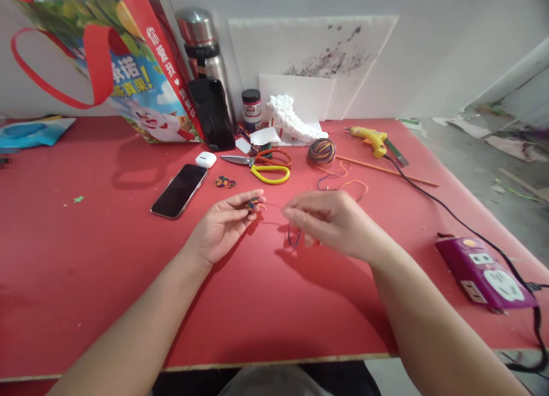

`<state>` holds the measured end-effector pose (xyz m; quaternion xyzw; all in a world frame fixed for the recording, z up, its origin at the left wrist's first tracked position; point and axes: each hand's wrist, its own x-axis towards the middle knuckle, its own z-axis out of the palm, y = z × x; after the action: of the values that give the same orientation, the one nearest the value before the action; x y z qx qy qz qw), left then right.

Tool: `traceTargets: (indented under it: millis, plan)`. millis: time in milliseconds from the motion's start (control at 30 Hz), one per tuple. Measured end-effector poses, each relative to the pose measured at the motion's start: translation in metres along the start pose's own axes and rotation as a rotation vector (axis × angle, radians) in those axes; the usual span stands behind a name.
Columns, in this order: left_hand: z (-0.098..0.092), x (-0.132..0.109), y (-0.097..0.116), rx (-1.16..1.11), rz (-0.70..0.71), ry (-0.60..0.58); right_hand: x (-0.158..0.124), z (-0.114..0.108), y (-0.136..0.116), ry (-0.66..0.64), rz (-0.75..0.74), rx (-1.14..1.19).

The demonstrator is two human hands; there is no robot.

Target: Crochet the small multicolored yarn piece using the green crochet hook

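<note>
My left hand (223, 221) lies palm up over the red table (86, 258), its fingertips pinched on a small knot of multicoloured string (253, 202). My right hand (330, 218) is just to its right, fingers closed on the thin string (293, 236) that runs from the knot and loops down below the hand. The string trails back in orange and blue curls (343, 181) to a multicoloured spool (321, 150) farther away on the table. A second small coloured knot (225, 182) lies near the phone.
A black phone (179, 190), a white earbud case (206, 159) and yellow-and-orange scissors (266, 167) lie beyond my hands. A yellow glue gun (371, 137), a thin wooden stick (386, 170) and a purple power strip (484, 273) with its black cable are at the right. A gift bag (124, 64), a steel flask (203, 47) and white foam (289, 118) stand at the back.
</note>
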<state>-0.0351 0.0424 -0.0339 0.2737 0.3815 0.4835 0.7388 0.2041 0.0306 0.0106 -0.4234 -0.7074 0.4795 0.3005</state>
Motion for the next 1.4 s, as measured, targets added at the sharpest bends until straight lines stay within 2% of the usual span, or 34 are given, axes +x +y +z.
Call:
traceTargets:
  millis: [100, 167, 267, 333, 467, 533, 667, 733, 833, 967, 1100, 1267, 1400]
  plan:
    - [0.001, -0.004, -0.003, 0.105, 0.114, 0.031, 0.006, 0.006, 0.006, 0.292, 0.117, 0.059]
    - [0.002, -0.006, -0.007, 0.179, 0.171, 0.027, 0.010, 0.015, 0.010, 0.308, 0.149, 0.245]
    - [0.004, -0.008, -0.011, 0.275, 0.216, -0.007, 0.017, 0.030, 0.014, 0.157, 0.193, 0.485]
    - [0.005, -0.009, -0.013, 0.335, 0.250, -0.033, 0.020, 0.039, 0.017, 0.076, 0.251, 0.529]
    - [0.007, -0.009, -0.014, 0.469, 0.322, -0.053, 0.023, 0.048, 0.019, 0.086, 0.298, 0.500]
    - [0.007, -0.009, -0.014, 0.490, 0.297, -0.067, 0.023, 0.049, 0.019, 0.111, 0.280, 0.492]
    - [0.008, -0.011, -0.012, 0.383, 0.154, -0.114, 0.024, 0.045, 0.020, 0.110, 0.270, 0.529]
    - [0.009, -0.012, -0.011, 0.278, 0.074, -0.149, 0.024, 0.040, 0.023, 0.084, 0.297, 0.644]
    - [0.008, -0.012, -0.010, 0.142, -0.010, -0.175, 0.025, 0.031, 0.026, -0.020, 0.360, 0.864]
    - [0.008, -0.011, -0.009, 0.044, -0.059, -0.155, 0.025, 0.028, 0.029, -0.147, 0.419, 1.014]
    - [0.008, -0.011, -0.009, 0.018, -0.099, -0.149, 0.026, 0.031, 0.030, -0.169, 0.421, 1.065]
    - [0.006, -0.009, -0.010, -0.026, -0.082, -0.120, 0.026, 0.033, 0.032, -0.184, 0.420, 1.057]
    - [0.008, -0.011, -0.008, -0.085, -0.097, -0.183, 0.024, 0.033, 0.032, -0.247, 0.394, 1.071]
